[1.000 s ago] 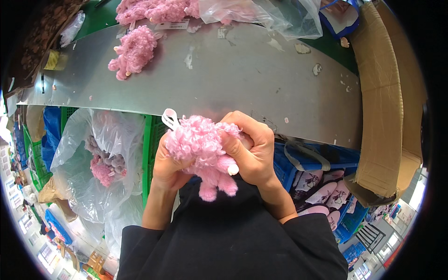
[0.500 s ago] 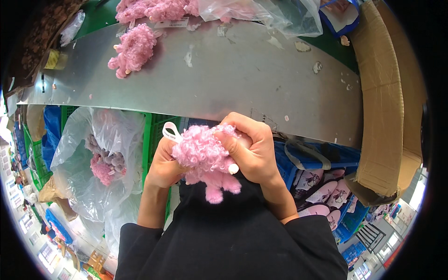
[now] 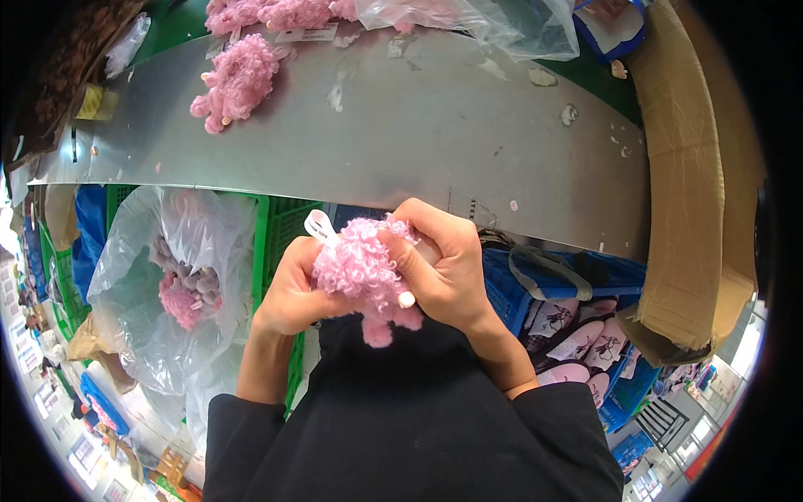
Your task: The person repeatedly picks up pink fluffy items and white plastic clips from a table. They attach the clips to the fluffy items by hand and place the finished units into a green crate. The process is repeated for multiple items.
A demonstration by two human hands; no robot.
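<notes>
Head view: left hand (image 3: pixel 288 289), right hand (image 3: pixel 447 272) both clamped on pink toy (image 3: pixel 361 266), centre; handling seems unfinished. Second toy (image 3: pixel 241 77) lies on table (image 3: pixel 418 121), upper left; bagged toys (image 3: pixel 178 303), left.

The head camera, the left one of a worn pair, looks down and forward through a wide fisheye lens; the left hand (image 3: pixel 294 286) and right hand (image 3: pixel 447 269) show close by at mid-view, the table (image 3: pixel 418 125) stretches ahead beyond them, and straight edges bend toward the rim
</notes>
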